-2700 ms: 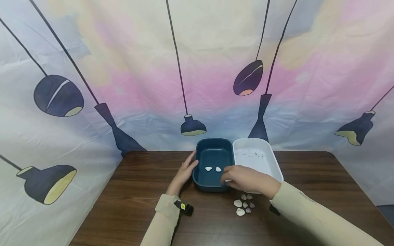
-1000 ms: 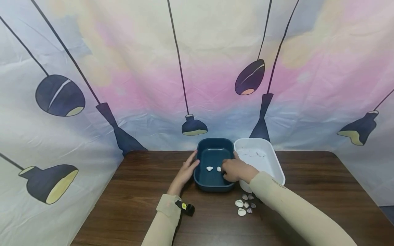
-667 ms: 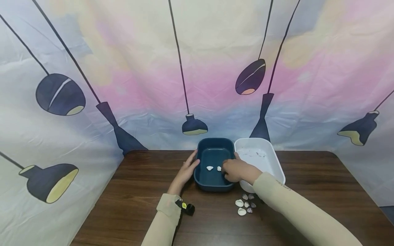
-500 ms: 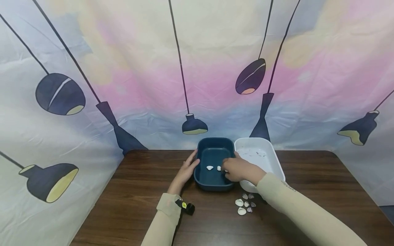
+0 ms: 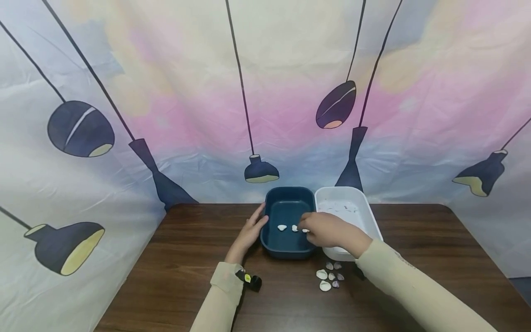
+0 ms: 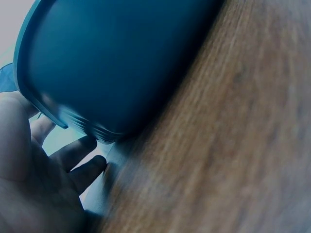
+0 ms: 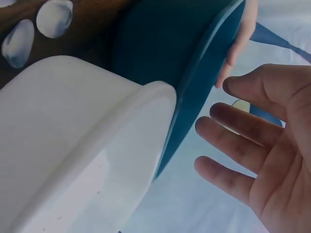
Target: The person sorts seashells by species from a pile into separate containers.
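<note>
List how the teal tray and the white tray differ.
The teal tray is dark; the white tray is light. White shells lie in the teal tray, while the white tray's visible floor shows small dark marks. The left hand is beside the teal tray, not the white tray. Both have rounded corners and stand side by side on the table.

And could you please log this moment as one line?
left hand: touching teal dish; right hand: across white dish, fingers apart; teal dish: three seashells; wooden table: seven seashells visible
</note>
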Action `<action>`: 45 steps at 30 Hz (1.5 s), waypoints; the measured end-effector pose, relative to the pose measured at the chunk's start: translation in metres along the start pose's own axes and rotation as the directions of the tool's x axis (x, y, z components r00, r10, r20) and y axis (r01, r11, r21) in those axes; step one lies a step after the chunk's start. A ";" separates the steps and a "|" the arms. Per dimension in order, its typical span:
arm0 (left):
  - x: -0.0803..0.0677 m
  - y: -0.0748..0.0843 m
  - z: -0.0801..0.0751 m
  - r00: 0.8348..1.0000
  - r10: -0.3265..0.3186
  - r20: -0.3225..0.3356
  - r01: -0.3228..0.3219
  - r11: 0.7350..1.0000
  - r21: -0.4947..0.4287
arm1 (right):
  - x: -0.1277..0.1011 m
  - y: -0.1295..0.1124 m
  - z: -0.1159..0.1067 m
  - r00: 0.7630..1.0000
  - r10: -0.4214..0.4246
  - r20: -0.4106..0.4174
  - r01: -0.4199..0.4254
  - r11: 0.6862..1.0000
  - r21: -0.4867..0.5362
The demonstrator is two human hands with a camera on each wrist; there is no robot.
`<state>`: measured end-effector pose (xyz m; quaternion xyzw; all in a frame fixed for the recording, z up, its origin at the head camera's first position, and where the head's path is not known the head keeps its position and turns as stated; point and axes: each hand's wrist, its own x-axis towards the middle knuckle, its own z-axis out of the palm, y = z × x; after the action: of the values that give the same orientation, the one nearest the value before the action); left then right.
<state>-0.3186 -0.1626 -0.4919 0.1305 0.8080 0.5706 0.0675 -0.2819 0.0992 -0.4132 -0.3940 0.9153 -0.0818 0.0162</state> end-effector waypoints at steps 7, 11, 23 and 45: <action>0.017 -0.030 0.003 0.999 -0.003 -0.040 0.002 1.000 -0.015 | -0.018 -0.007 -0.001 0.999 -0.035 -0.032 0.032 0.996 -0.089; 0.016 -0.033 0.006 0.998 0.006 -0.066 -0.007 1.000 -0.019 | -0.028 -0.014 -0.003 0.998 -0.042 -0.037 0.038 0.994 -0.099; 0.015 -0.032 0.006 0.997 0.024 -0.073 -0.024 1.000 0.007 | -0.047 -0.027 0.002 0.997 -0.064 -0.030 0.061 0.994 -0.091; -0.005 0.005 0.001 1.000 0.008 -0.007 -0.008 1.000 0.023 | -0.071 -0.030 0.037 0.997 -0.023 0.074 0.021 0.999 0.026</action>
<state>-0.3128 -0.1618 -0.4877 0.1325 0.8142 0.5619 0.0610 -0.2075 0.1253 -0.4473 -0.4067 0.9085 -0.0788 0.0543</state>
